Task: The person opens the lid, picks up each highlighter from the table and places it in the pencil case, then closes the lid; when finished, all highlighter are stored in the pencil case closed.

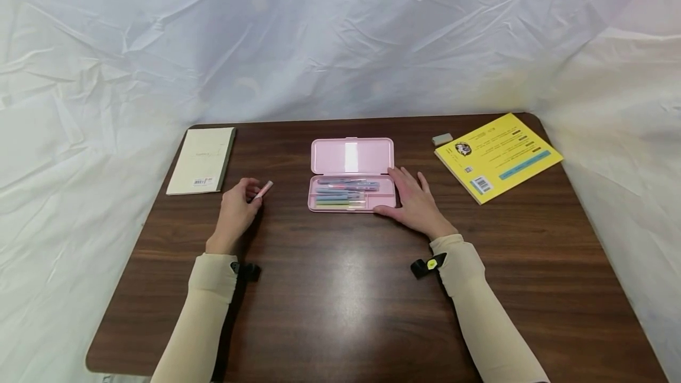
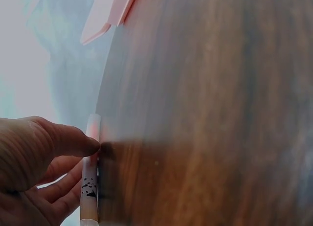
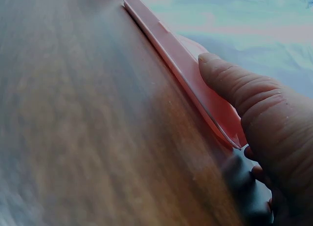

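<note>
Between thumb and fingers, my left hand (image 1: 237,210) pinches a slim pink-and-white pen (image 1: 263,190), left of the pencil case. Close up in the left wrist view, the pen (image 2: 90,187) shows black markings and a yellowish lower part. A pink pencil case (image 1: 382,201) lies with its lid (image 1: 326,156) folded back. Pens (image 1: 340,197) in blue, green and other pale colours fill its left part. My right hand (image 1: 417,205) grips the case's right end, thumb at the front edge and fingers toward the hinge. In the right wrist view the thumb (image 3: 244,91) lies along the pink wall.
A cream notebook (image 1: 199,158) lies at the table's left edge. Toward the right back are a yellow book (image 1: 500,155) and a small grey eraser-like block (image 1: 442,139) beside it. A pale cloth (image 1: 340,40) hangs behind the dark wooden table (image 1: 319,288).
</note>
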Demonstrator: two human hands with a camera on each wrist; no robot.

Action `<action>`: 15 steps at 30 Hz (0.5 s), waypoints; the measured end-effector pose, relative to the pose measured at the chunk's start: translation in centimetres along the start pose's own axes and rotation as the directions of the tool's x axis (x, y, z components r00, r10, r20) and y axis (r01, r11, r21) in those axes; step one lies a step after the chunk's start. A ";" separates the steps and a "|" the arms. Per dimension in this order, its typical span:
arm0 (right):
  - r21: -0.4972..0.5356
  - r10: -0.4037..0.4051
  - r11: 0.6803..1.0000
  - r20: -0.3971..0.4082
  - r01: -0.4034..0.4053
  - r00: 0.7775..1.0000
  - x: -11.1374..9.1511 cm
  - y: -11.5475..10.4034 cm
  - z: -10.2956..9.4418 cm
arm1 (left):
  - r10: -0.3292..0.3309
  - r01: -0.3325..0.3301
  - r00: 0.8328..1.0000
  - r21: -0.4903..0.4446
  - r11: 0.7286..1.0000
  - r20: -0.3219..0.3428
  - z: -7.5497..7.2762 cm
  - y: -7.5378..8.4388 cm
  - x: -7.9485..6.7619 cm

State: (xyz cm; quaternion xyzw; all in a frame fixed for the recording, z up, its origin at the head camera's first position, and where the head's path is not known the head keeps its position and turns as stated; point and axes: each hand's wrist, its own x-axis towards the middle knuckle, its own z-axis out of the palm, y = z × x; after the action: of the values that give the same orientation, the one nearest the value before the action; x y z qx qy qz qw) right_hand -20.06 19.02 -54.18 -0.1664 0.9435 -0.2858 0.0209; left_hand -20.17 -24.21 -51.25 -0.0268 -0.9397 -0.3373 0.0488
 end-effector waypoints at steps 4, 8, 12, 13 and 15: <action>-0.006 0.001 1.000 0.000 -0.001 1.000 0.0 0.1 0.0 | 0.006 -0.006 1.000 -0.002 1.000 0.003 -0.1 0.0 0.1; -0.006 0.002 1.000 0.004 -0.002 1.000 -0.1 0.1 0.0 | 0.009 -0.009 1.000 0.000 1.000 0.011 -0.2 -0.1 0.2; 0.002 0.003 1.000 0.006 -0.003 1.000 0.0 0.0 0.0 | 0.008 -0.008 1.000 0.008 1.000 0.025 -0.3 -0.3 0.3; 0.004 0.004 1.000 0.005 -0.004 1.000 0.0 0.0 0.0 | 0.008 -0.008 1.000 0.009 1.000 0.029 -0.3 -0.3 0.4; 0.006 0.004 1.000 0.004 -0.004 1.000 0.0 0.0 0.0 | 0.008 -0.008 0.999 0.010 1.000 0.035 -0.3 -0.3 0.4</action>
State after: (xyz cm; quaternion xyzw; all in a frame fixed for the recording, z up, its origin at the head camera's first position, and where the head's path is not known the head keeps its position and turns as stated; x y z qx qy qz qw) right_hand -20.06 19.02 -54.14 -0.1652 0.9429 -0.2883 0.0240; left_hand -20.58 -24.65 -51.20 -0.0361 -0.9420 -0.3320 0.0341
